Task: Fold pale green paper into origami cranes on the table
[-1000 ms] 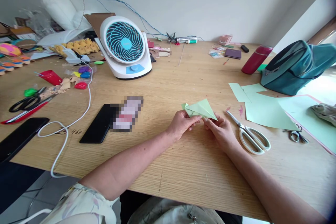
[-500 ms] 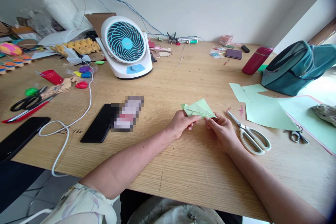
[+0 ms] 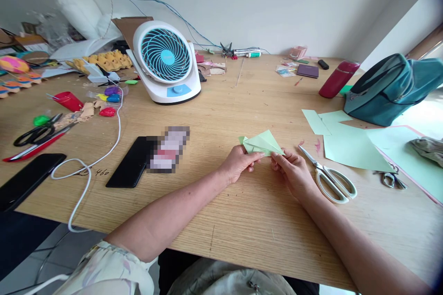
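Pale green folded paper, mid-table, a bit toward the near edge, w/ white scissors just beside it. Left hand pinches its near left edge, right hand the right tip. Prob super light, thin, creases easily, so grip at folded edges imo.

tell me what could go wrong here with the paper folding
The folded green paper is pinched at its near edge by the left hand and right hand, so a slip could skew the crease. The white scissors lie open just beside the right hand, so a sideways move might catch the blades.
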{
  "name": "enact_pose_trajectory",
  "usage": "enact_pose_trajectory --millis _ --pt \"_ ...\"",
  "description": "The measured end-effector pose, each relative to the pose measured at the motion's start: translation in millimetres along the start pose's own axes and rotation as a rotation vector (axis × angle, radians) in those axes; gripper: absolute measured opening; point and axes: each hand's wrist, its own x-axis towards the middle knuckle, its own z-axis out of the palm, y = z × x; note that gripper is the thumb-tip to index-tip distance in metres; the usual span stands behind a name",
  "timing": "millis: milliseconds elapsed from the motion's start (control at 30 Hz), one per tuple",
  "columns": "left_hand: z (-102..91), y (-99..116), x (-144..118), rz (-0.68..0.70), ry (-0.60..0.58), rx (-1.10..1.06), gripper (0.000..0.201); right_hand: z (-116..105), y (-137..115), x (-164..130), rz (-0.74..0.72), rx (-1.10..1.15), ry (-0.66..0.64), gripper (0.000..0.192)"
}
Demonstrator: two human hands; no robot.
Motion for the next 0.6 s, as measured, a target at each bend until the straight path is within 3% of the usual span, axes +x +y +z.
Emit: enact_pose_trajectory --millis 300,600 --pt "0.5 -4.4 0.5 0.095 -0.058 0.036 0.036 2.8 -0.2 -2.2 -0.040 -0.064 -0.007 0.039" --pt "2.9 -3.5 -0.7 0.076 0.046 0.042 0.027 5.0 1.8 0.5 -0.054 -0.106 -0.033 0.037"
